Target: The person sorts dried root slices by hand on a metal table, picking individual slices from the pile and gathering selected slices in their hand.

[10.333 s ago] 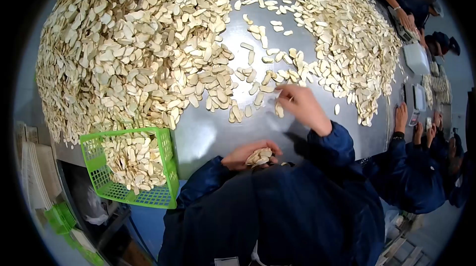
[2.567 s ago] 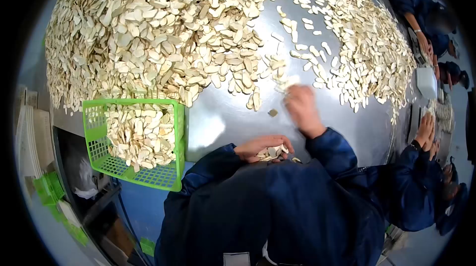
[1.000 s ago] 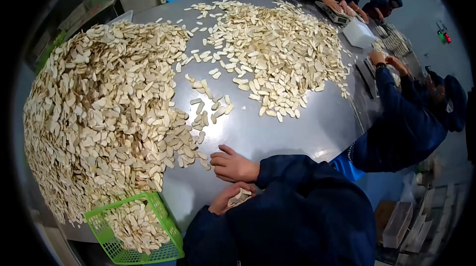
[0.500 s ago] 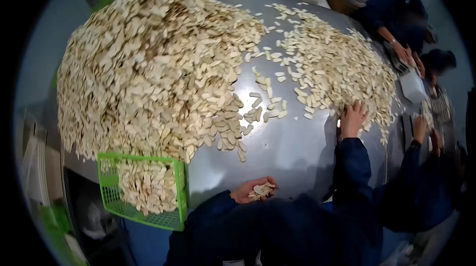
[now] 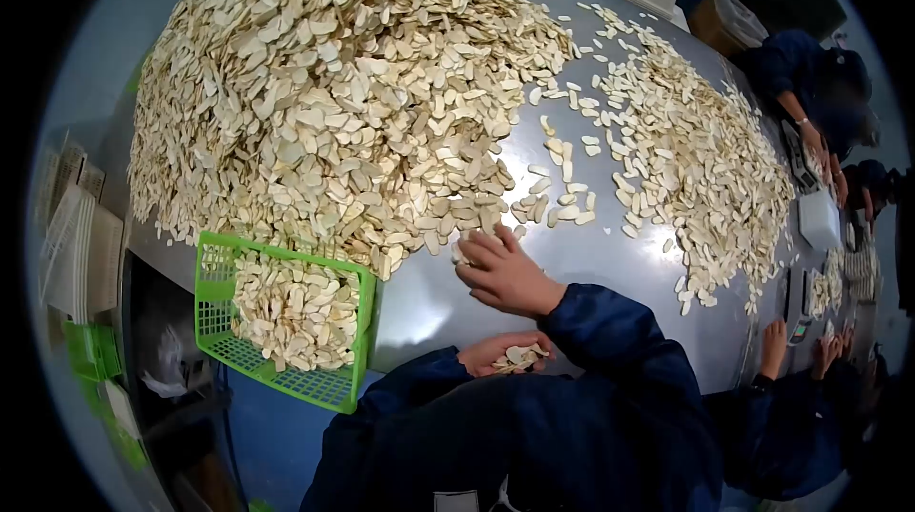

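Note:
My left hand [image 5: 486, 352] is cupped palm up close to my body, its fingers curled around a small bunch of pale, flat, dried slices [image 5: 520, 357]. Just above it, my right hand [image 5: 510, 276] reaches palm down to the lower right edge of a large heap of the same slices [image 5: 324, 121]. The right fingers are stretched and a little apart, with their tips touching slices at that edge. A few slices show beside the fingertips; the palm's underside is hidden.
A green plastic basket [image 5: 366, 336] holding slices stands tilted at the table's near left edge. A second, flatter spread of slices [image 5: 686, 150] lies right on the metal table [image 5: 610, 259]. Co-workers' hands [image 5: 774, 350] are at the far right, near a white container [image 5: 819, 219].
My right hand has left the right-hand spread and moved left to the large heap's edge. The left hand still holds its slices. The view has shifted, too.

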Demonstrator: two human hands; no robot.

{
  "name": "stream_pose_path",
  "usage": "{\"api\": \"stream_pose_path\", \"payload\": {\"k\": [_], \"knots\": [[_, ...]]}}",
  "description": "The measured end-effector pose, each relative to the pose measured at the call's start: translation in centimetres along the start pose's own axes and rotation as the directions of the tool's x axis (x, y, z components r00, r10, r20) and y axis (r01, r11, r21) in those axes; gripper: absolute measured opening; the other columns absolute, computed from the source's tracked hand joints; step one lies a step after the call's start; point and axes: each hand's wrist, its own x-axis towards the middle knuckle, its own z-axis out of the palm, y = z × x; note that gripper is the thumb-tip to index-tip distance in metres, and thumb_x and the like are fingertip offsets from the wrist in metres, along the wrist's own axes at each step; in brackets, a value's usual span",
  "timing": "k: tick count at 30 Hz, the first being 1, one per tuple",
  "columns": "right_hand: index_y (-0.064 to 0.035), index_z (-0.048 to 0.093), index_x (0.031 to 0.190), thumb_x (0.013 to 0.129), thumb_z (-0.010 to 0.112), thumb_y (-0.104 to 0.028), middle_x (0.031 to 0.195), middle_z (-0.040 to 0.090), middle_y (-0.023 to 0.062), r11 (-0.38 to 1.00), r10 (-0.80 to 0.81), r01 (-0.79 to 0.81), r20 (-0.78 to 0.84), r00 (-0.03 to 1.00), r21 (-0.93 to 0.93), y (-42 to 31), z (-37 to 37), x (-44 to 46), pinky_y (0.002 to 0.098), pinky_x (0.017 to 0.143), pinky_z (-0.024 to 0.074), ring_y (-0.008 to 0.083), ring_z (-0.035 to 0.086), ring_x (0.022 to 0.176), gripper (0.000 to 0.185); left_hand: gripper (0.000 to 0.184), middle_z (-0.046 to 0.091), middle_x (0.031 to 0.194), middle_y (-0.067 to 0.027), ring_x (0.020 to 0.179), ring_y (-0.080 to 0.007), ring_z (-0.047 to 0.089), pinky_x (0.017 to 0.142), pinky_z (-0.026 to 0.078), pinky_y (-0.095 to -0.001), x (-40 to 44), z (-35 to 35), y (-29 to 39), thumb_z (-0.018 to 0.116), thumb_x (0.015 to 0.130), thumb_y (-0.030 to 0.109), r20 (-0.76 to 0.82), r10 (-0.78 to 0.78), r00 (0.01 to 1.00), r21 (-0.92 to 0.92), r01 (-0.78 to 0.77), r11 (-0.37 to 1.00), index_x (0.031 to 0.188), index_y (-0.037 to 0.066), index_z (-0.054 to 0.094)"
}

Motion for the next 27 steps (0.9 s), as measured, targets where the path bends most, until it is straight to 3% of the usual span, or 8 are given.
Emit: {"api": "stream_pose_path", "payload": {"k": [4, 5, 7, 12, 17, 21, 25, 27], "knots": [[-0.0101, 0.059, 0.107, 0.077, 0.064, -0.011, 0.12, 0.053, 0.0135, 0.927, 0.254, -0.274, -0.108, 0.961, -0.258, 5.5, -1.0, -2.8, 0.0559, 0.103, 0.0289, 0.0337, 0.048, 0.117, 0.03, 0.026, 0.056, 0.109, -0.0088, 0.088, -0.0128, 0.056, 0.065, 0.051, -0.0196, 0.4, -0.4, -0.3, 0.046, 0.098, 0.026, 0.05, -0.004, 0.999, -0.008, 0.004, 1.0, 0.107, 0.003, 0.055], [-0.0091, 0.06, 0.107, 0.076, 0.063, -0.008, 0.119, 0.053, 0.0139, 0.922, 0.357, -0.373, -0.14, 0.924, -0.107, 7.4, -2.1, -3.4, 0.0555, 0.104, 0.0275, 0.0353, 0.045, 0.12, 0.031, 0.026, 0.056, 0.109, -0.0086, 0.089, -0.0121, 0.056, 0.067, 0.052, -0.0208, 0.2, -0.3, 0.1, 0.046, 0.098, 0.026, 0.073, -0.026, 0.997, 0.016, 0.025, 1.0, 0.107, 0.003, 0.055], [-0.0068, 0.062, 0.101, 0.076, 0.061, -0.006, 0.119, 0.054, 0.0147, 0.848, 0.379, -0.449, -0.267, 0.886, -0.283, 9.7, -3.9, -3.2, 0.0517, 0.103, 0.0294, 0.036, 0.044, 0.12, 0.025, 0.026, 0.057, 0.109, -0.0081, 0.089, -0.0117, 0.057, 0.069, 0.052, -0.0209, 0.4, -0.5, 0.1, 0.046, 0.098, 0.026, 0.074, -0.023, 0.997, 0.049, 0.019, 0.999, 0.108, 0.003, 0.055], [-0.0019, 0.061, 0.106, 0.082, 0.063, -0.022, 0.115, 0.057, 0.0182, 0.927, 0.376, -0.359, -0.315, 0.871, 0.112, 15.3, -5.1, 4.9, 0.0384, 0.093, 0.0425, 0.036, 0.052, 0.109, 0.032, 0.028, 0.058, 0.105, -0.0067, 0.088, -0.011, 0.059, 0.072, 0.052, -0.0216, 0.4, -0.3, -0.3, 0.046, 0.098, 0.027, 0.049, -0.012, 0.999, 0.033, 0.01, 0.999, 0.109, 0.003, 0.055], [0.0106, 0.052, 0.121, 0.077, 0.062, -0.048, 0.128, 0.048, 0.0273, 0.731, 0.677, -0.593, -0.25, 0.692, 0.339, 20.0, -3.2, 14.7, 0.04, 0.099, 0.0392, 0.0384, 0.047, 0.118, 0.074, 0.03, 0.06, 0.098, -0.0062, 0.087, -0.0114, 0.06, 0.073, 0.053, -0.0225, 0.4, -1.0, -0.4, 0.049, 0.097, 0.029, -0.019, -0.018, 1.0, 0.019, 0.018, 1.0, 0.107, 0.002, 0.057], [0.0104, 0.055, 0.115, 0.073, 0.062, -0.049, 0.12, 0.049, 0.0302, 0.787, 0.607, -0.587, -0.071, 0.791, 0.191, 18.9, -1.5, 15.9, 0.0405, 0.095, 0.0419, 0.0416, 0.049, 0.113, 0.074, 0.03, 0.059, 0.1, -0.0052, 0.086, -0.0101, 0.059, 0.07, 0.053, -0.0214, 0.0, -0.9, -0.3, 0.05, 0.096, 0.029, 0.013, -0.014, 1.0, 0.016, 0.013, 1.0, 0.107, 0.002, 0.057], [-0.0054, 0.065, 0.106, 0.074, 0.062, -0.013, 0.113, 0.058, 0.0176, 0.886, 0.294, -0.405, 0.404, 0.866, 0.225, 14.2, -6.0, 11.3, 0.0355, 0.085, 0.0468, 0.0315, 0.058, 0.1, 0.033, 0.028, 0.057, 0.101, -0.0056, 0.087, -0.0098, 0.057, 0.062, 0.05, -0.018, -0.2, 0.2, 0.5, 0.048, 0.097, 0.029, 0.017, 0.013, 1.0, 0.082, -0.015, 0.996, 0.106, 0.003, 0.056], [-0.0044, 0.065, 0.103, 0.075, 0.06, -0.011, 0.114, 0.059, 0.0161, 0.875, 0.245, -0.389, 0.429, 0.869, 0.287, 13.1, -8.3, 7.7, 0.0348, 0.084, 0.0468, 0.0303, 0.058, 0.101, 0.029, 0.029, 0.056, 0.104, -0.0065, 0.087, -0.0101, 0.056, 0.06, 0.049, -0.0174, 0.1, -0.5, 0.1, 0.047, 0.097, 0.029, 0.025, 0.004, 1.0, 0.08, -0.006, 0.997, 0.106, 0.003, 0.056]]}}
